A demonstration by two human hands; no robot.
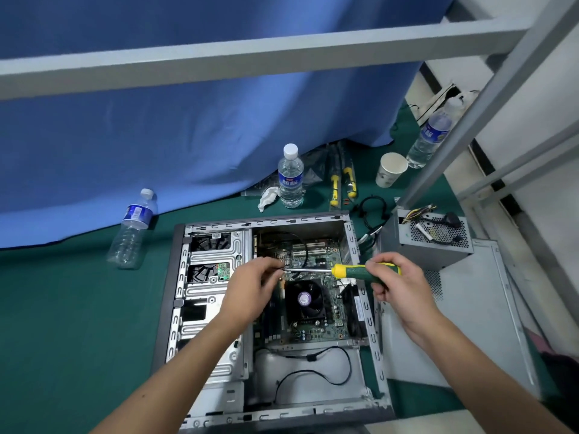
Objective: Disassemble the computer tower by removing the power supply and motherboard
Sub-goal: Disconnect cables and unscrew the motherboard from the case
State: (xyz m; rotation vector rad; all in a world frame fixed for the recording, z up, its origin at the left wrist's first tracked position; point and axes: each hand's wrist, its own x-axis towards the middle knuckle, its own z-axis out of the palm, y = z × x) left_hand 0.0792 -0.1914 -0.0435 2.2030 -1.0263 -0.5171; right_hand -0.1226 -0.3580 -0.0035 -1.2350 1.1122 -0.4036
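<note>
hands (326, 286) holding screwdriver (363, 271) over open tower (369, 324), power supply (429, 245) beside

open case top (269, 311) unobstructed, fan (305, 300) and cable (313, 368) crowd interior

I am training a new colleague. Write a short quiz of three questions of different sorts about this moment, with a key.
1. True or false: the power supply sits inside the computer case.
2. Which hand grips the screwdriver handle: A left hand, B right hand?
3. Fill in: the left hand's fingers pinch the screwdriver's ____.

Key: 1 false; 2 B; 3 tip.
</note>
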